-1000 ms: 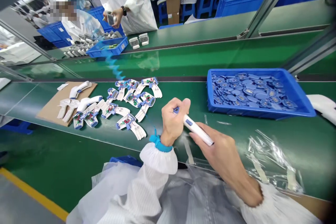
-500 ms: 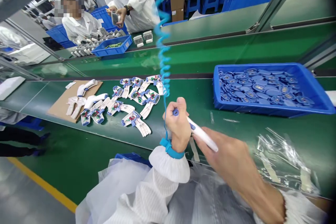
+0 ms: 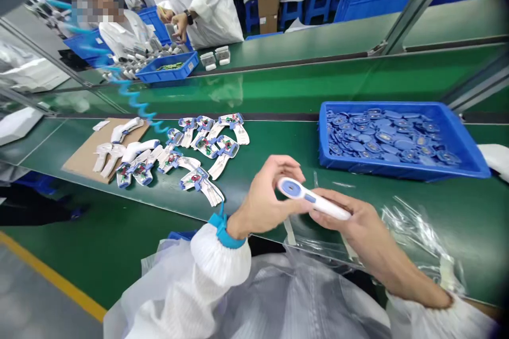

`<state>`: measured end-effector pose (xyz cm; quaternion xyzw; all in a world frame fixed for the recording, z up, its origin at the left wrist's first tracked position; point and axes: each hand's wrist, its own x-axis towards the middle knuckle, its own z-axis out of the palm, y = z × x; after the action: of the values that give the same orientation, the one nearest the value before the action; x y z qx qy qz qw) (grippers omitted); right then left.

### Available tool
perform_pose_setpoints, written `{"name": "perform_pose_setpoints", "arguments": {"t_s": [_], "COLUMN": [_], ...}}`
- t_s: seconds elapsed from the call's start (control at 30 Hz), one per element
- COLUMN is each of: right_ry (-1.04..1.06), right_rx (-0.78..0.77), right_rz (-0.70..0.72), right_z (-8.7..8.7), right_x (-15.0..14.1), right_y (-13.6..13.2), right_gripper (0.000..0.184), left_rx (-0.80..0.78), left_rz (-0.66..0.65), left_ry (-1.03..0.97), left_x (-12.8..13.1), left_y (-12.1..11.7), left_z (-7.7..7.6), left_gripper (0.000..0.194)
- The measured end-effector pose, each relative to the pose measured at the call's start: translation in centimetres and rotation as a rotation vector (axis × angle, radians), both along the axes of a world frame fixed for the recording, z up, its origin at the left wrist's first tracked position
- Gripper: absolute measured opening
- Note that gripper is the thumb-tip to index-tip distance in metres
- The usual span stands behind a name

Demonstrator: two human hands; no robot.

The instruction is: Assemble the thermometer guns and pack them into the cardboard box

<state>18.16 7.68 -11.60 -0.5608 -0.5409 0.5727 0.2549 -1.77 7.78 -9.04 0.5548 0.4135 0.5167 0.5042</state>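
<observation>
A white infrared thermometer (image 3: 328, 207) with a blue ringed nose and a blue button is held over the bench in front of me. My right hand (image 3: 358, 217) grips its handle end, thumb below and fingers above. Around the nose end curls my left hand (image 3: 270, 196), its thumb against the side near the button and its fingers arched over the top. A blue strap (image 3: 226, 230) circles my left wrist. To the left lie several opened thermometer halves (image 3: 202, 185) showing circuit boards and wires.
A blue bin (image 3: 401, 169) of blue oval covers stands at the back right. Clear plastic bags (image 3: 417, 238) lie near my right forearm. White shells rest on a cardboard sheet (image 3: 81, 153) at left. Co-workers sit and stand across the bench; a coiled blue cord (image 3: 137, 100) hangs at left.
My left hand has gone from a fist over the nose end to a looser curl around it, exposing the blue nose. The coiled cord swung right, then back left.
</observation>
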Motion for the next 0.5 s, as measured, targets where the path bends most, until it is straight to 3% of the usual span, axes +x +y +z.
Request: {"name": "perform_pose_setpoints", "arguments": {"t_s": [0.07, 0.2, 0.33, 0.4, 0.5], "right_ry": [0.131, 0.226, 0.185, 0.071, -0.184], "right_rx": [-0.135, -0.191, -0.176, -0.082, 0.146], "right_rz": [0.016, 0.065, 0.118, 0.055, -0.147], "right_z": [-0.3, -0.9, -0.9, -0.9, -0.7], "right_x": [0.3, -0.2, -0.2, 0.5, 1.2], "right_y": [0.6, 0.6, 0.3, 0.4, 1.2], "right_gripper": [0.051, 0.051, 0.047, 0.058, 0.075], "left_rx": [0.028, 0.139, 0.259, 0.183, -0.089], "left_rz": [-0.073, -0.12, -0.165, -0.093, 0.201], "left_ry": [0.036, 0.139, 0.512, 0.76, 0.902], "left_x": [0.0, 0.7, -0.3, -2.2, -6.5], "left_y": [-1.1, -2.4, -2.7, -1.6, 3.0], "left_z": [0.8, 2.0, 2.7, 2.9, 3.4], "left_gripper": [0.065, 0.056, 0.022, 0.015, 0.023]}}
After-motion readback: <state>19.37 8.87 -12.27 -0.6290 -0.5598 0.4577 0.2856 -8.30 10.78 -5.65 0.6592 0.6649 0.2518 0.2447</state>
